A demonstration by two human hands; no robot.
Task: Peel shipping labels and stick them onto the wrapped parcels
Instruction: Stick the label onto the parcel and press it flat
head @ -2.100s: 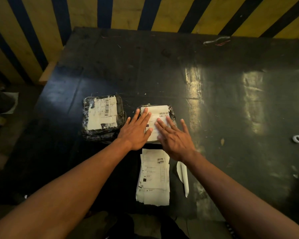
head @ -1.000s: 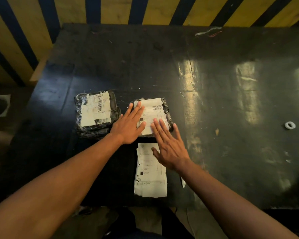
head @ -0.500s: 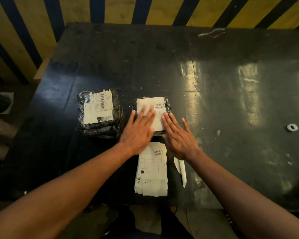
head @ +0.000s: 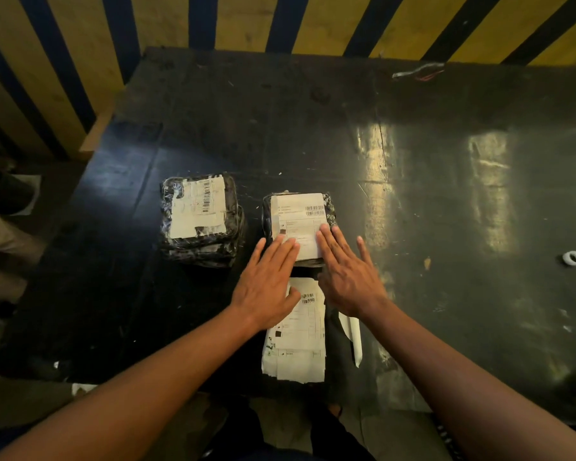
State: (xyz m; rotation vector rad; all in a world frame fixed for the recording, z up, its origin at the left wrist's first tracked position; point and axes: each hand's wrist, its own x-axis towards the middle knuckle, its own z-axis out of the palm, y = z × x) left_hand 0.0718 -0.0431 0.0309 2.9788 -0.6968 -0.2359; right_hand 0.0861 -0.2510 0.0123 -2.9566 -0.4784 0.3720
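Note:
A small black-wrapped parcel [head: 330, 207] lies mid-table with a white shipping label [head: 296, 217] on its top. My left hand [head: 266, 284] and my right hand [head: 346, 274] lie flat side by side, straight fingers pressing the label's near edge. Left of it sits a stack of black-wrapped parcels [head: 200, 247], the top one bearing a label [head: 198, 207]. A pile of loose shipping labels [head: 296, 341] lies at the table's near edge, partly under my left palm. A white strip of peeled backing [head: 353, 334] lies to its right.
The black table [head: 413, 194] stretches wide to the right and back. A small white ring [head: 572, 258] lies at the far right, a bit of wire [head: 416, 72] at the back edge. A yellow and blue striped wall [head: 213, 21] stands behind.
Both hands have slid back towards me along the label, from covering its middle to its near edge. The right hand came back onto the parcel after resting lower a second ago.

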